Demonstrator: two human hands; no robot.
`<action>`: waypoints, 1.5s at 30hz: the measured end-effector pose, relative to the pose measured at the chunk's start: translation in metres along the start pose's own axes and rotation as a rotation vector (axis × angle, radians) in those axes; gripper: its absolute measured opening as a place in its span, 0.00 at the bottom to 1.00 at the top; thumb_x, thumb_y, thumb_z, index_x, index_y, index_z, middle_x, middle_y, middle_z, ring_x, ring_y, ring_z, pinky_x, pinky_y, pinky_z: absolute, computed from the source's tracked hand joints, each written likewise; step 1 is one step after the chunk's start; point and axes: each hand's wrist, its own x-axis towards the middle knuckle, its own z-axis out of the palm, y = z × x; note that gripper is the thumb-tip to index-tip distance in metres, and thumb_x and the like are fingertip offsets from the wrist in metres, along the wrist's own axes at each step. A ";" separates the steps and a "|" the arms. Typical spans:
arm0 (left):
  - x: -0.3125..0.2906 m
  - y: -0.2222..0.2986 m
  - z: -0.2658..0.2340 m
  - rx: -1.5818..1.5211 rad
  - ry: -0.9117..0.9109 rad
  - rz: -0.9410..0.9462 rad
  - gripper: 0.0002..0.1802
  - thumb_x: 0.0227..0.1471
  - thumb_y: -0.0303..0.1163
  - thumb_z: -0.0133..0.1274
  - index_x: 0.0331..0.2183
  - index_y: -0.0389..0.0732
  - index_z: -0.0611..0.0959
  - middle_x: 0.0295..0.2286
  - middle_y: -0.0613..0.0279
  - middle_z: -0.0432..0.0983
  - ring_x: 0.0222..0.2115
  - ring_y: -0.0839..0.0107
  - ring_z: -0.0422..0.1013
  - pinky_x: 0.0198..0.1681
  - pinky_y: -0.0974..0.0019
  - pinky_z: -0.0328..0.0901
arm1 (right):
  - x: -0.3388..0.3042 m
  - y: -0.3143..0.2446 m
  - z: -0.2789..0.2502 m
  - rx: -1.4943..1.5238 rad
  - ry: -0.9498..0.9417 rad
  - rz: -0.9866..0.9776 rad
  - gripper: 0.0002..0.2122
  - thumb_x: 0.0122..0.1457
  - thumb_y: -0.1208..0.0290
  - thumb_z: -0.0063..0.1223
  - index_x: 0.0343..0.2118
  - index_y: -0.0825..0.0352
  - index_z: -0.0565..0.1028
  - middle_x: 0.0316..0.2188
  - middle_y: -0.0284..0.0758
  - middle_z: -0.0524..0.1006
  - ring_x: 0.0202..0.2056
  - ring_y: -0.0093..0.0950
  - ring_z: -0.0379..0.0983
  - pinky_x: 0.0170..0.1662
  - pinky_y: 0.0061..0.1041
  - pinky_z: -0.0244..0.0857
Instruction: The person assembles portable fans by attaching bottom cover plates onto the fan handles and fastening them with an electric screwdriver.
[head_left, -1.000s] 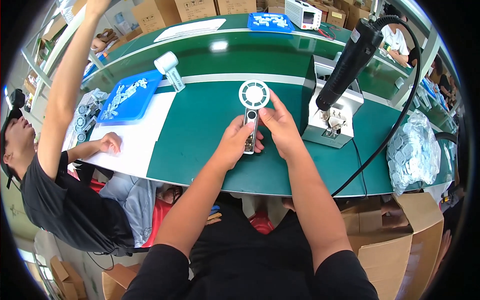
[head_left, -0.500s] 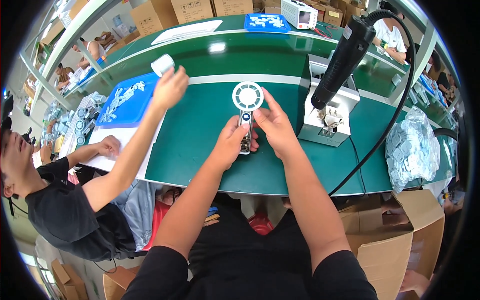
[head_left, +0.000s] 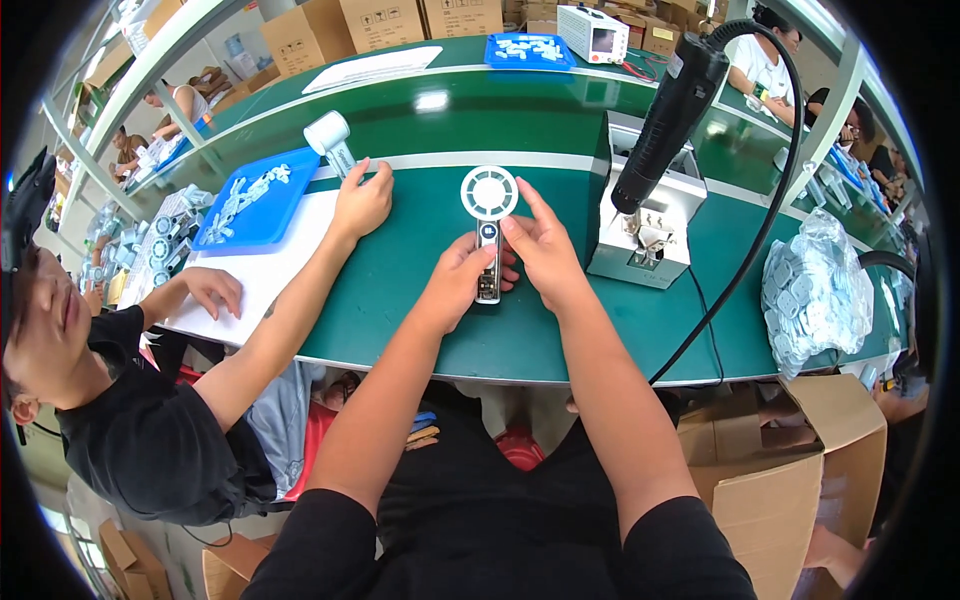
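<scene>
One handheld fan at frame centre; two blue trays in full view (one left, one top centre); one black screwdriver and one clear bag of parts toward the right.

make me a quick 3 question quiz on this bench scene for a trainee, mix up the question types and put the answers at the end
1. Open question: which of the wearer's hands is wrapped around the handle of the handheld fan?
2. True or false: the black electric screwdriver is to the right of the handheld fan.
3. Multiple choice: what colour is the parts tray to the left of the handheld fan?
A) red
B) blue
C) yellow

Key:
1. The left hand
2. True
3. B
</scene>
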 end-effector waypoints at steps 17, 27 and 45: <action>0.003 0.004 0.001 0.029 0.057 0.020 0.17 0.58 0.32 0.44 0.46 0.32 0.70 0.35 0.55 0.74 0.33 0.67 0.74 0.38 0.65 0.71 | 0.016 0.014 -0.009 -0.035 -0.052 -0.075 0.29 0.61 0.70 0.48 0.63 0.59 0.50 0.39 0.37 0.76 0.33 0.21 0.70 0.36 0.20 0.65; -0.001 0.002 0.004 -0.040 0.080 0.029 0.13 0.56 0.30 0.48 0.42 0.36 0.72 0.34 0.57 0.73 0.32 0.67 0.74 0.37 0.65 0.70 | 0.020 0.017 -0.004 0.132 0.043 -0.116 0.21 0.65 0.59 0.40 0.58 0.62 0.63 0.36 0.31 0.74 0.33 0.18 0.68 0.36 0.19 0.63; 0.029 0.029 0.009 0.109 -0.104 0.161 0.21 0.53 0.24 0.51 0.49 0.36 0.69 0.44 0.59 0.71 0.46 0.69 0.68 0.50 0.64 0.62 | 0.010 0.010 -0.003 0.055 0.310 -0.230 0.24 0.67 0.56 0.30 0.60 0.66 0.55 0.46 0.40 0.72 0.45 0.27 0.68 0.49 0.26 0.59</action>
